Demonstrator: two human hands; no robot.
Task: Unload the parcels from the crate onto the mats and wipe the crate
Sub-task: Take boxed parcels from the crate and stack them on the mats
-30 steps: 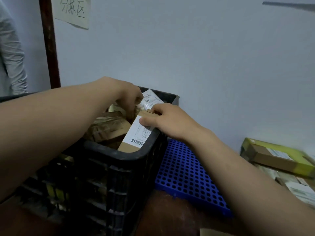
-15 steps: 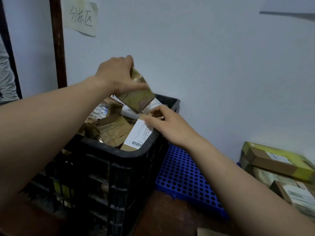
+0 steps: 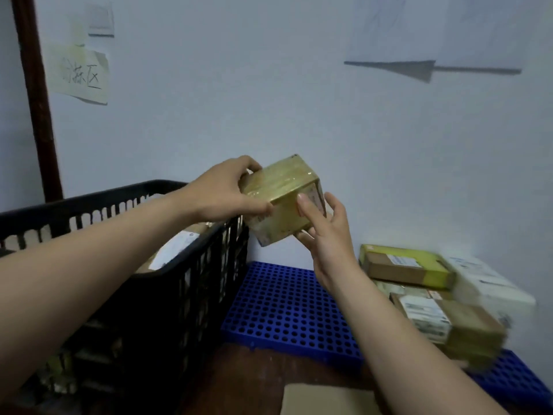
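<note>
Parcel held: a small box wrapped in yellowish glossy tape [image 3: 281,202], in the air between both hands.
Parcel position: just beyond the right wall of the crate, level with its rim, over the far left part of the blue mat and well above it.
Parcel long axis: roughly left to right, the left end in the left hand and the right end toward the wall.
Parcel attitude: tilted, not level; one long top edge is turned up and the broad taped face slopes toward the camera. The short end face with a printed label faces right.
Left hand [image 3: 227,190]: grasping the box's left end, fingers curled over the far top edge, thumb along the near side.
Right hand [image 3: 326,235]: not clenched; fingers straight and spread, index fingertip on the near face by the labelled end, thumb at the lower edge, propping the box from below.
Crate [image 3: 179,283]: black, slatted, on the left; more parcels inside, one with a white label [image 3: 176,247] showing above the rim.
Blue mat [image 3: 287,310]: perforated, on the floor just right of the crate.
Unloaded parcels [image 3: 419,268]: stacked on the mats at the right, blurred.
Wall note [image 3: 80,76]: handwritten paper, upper left.
Cardboard sheet [image 3: 326,399]: flat at the bottom edge.
</note>
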